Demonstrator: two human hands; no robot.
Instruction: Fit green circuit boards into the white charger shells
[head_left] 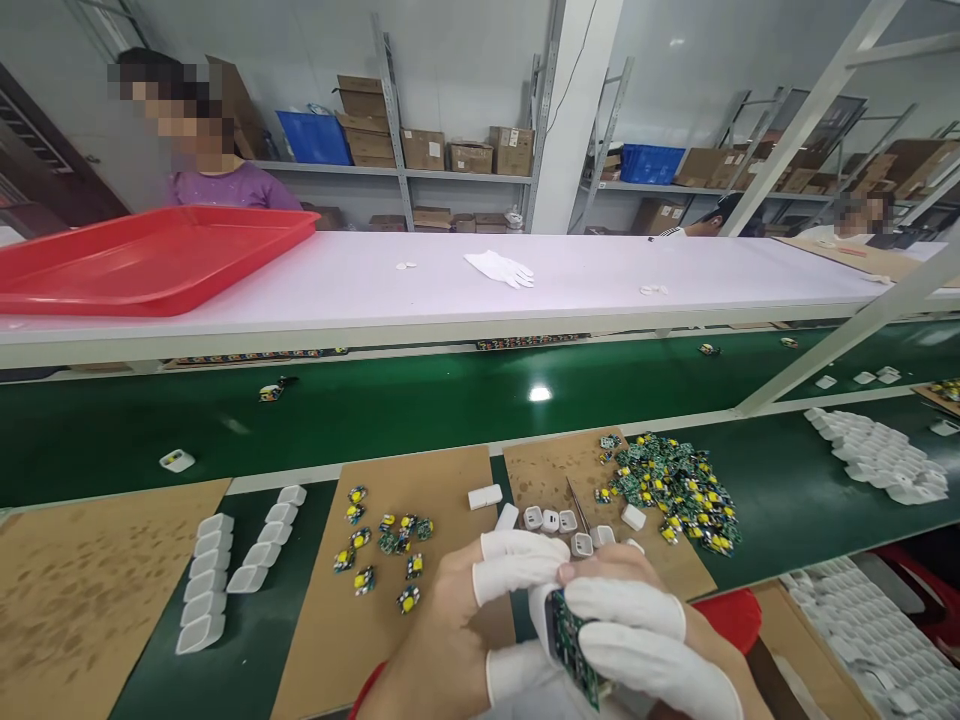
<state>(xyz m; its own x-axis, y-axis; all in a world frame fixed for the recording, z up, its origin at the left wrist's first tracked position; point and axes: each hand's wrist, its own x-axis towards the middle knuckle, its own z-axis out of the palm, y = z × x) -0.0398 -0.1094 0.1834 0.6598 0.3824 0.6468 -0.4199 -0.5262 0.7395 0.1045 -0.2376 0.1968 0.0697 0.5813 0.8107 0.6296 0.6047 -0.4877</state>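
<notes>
At five o'clock, clasping white plastic housing (539,612) in left hand (476,600), green circuit board (568,640) in right hand (646,618) (both curled snugly); might slip if pressed crookedly.

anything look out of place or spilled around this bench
A single white glove lies on the white upper shelf with no partner beside it, so it may have been left behind. The brown sheet at far left is mottled with dark blotches, perhaps stains; what made them cannot be told.
</notes>
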